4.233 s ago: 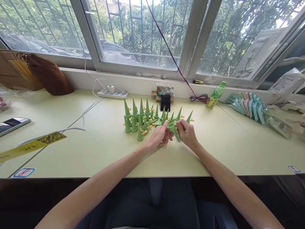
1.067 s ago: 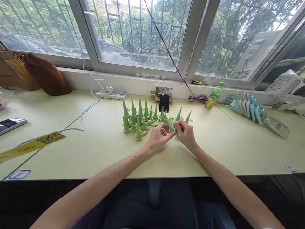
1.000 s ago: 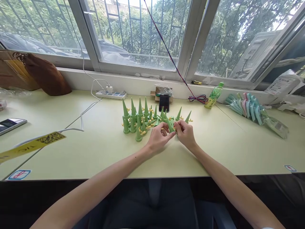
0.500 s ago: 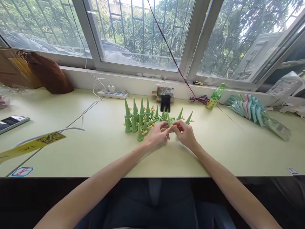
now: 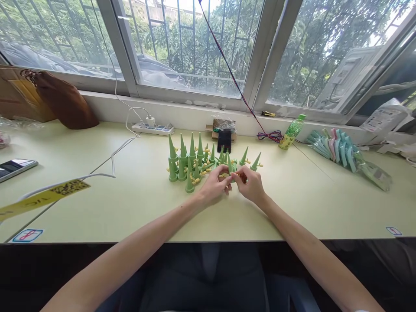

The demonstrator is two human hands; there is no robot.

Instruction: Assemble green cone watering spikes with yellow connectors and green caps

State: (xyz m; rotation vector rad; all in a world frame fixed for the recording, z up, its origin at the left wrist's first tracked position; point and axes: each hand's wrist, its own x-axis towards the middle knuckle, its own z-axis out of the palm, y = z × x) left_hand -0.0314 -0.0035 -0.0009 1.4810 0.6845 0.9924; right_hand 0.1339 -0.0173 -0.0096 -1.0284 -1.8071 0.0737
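Note:
Between my two hands stands a green cone (image 5: 229, 165), its tip pointing up. My left hand (image 5: 216, 181) is closed around its lower part from the left. From the right, my right hand (image 5: 249, 182) pinches at the cone's base, where a bit of yellow shows; the fingers hide most of that piece. Several more green cones (image 5: 190, 180) with small yellow pieces on their sides stand in a cluster to the left of my hands. Two green cones (image 5: 255, 162) with yellow pieces stand beyond my right hand.
Behind the cones are a small cardboard box (image 5: 214, 128) and a dark blurred object (image 5: 224, 141). A green bottle (image 5: 291, 132), bundled wire (image 5: 270, 136) and bagged pastel items (image 5: 341, 145) lie to the right. A power strip (image 5: 162, 129), phone (image 5: 16, 168) and brown bag (image 5: 61, 102) are left.
My right hand has moved slightly in against the cone, its fingertips now nearer my left thumb. The view has shifted a little; the cones otherwise stand as before.

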